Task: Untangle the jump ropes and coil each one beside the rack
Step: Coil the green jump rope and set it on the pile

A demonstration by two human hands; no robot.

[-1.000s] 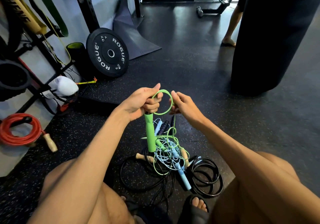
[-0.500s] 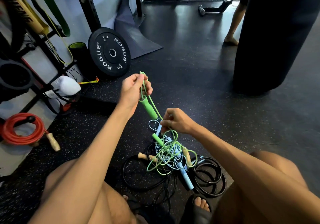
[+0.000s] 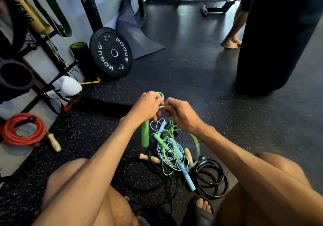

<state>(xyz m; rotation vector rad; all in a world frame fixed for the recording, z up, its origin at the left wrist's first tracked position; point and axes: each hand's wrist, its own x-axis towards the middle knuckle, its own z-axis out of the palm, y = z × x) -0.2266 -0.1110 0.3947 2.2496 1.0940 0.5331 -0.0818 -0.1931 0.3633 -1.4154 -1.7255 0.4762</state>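
Note:
A tangle of jump ropes (image 3: pixel 172 153) lies on the floor between my knees: green cord, pale blue cord with a blue handle (image 3: pixel 187 178), black cord coils (image 3: pixel 212 180) and wooden handles (image 3: pixel 148 158). My left hand (image 3: pixel 146 107) grips the top of a green handle (image 3: pixel 145 134) together with a small loop of green cord; the handle hangs straight down. My right hand (image 3: pixel 180 113) pinches the green cord right beside the left hand, and the cord runs down from it into the pile.
A red rope coil (image 3: pixel 24 129) with a wooden handle lies at the left by the rack (image 3: pixel 43 47). A black weight plate (image 3: pixel 111 52) leans against the wall. A punching bag (image 3: pixel 279 36) hangs at right, with another person's legs (image 3: pixel 232 35) behind it.
My right hand has come up from the pile to meet the left hand, bringing green cord. The left hand has lowered a little, and the green handle now hangs vertically.

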